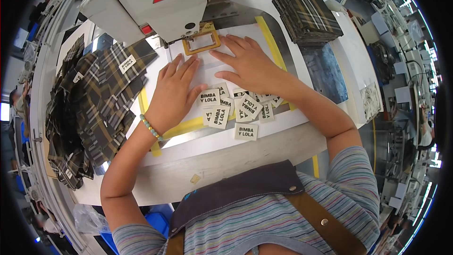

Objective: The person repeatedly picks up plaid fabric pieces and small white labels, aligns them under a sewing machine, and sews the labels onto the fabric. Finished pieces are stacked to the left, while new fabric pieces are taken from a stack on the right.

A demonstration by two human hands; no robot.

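Observation:
Both hands lie on the white work plate (198,145) of a sewing machine (160,12). My left hand (175,89), with a beaded bracelet at its wrist, has its fingers stretched toward the near left side of a small yellow-orange clamp frame (202,42). Close to the frame's right side, my right hand (245,61) rests with fingers spread. Neither hand visibly holds anything. Several white labels (218,116) with dark print lie in a loose pile between and below the hands. One label (246,131) sits apart, nearer to me.
Plaid fabric pieces (101,94), some bearing white labels, are heaped on the left. At the far right stands a neat stack of plaid pieces (309,14). Yellow tape (271,42) edges the work plate. A clear plastic bag (89,218) is at the lower left.

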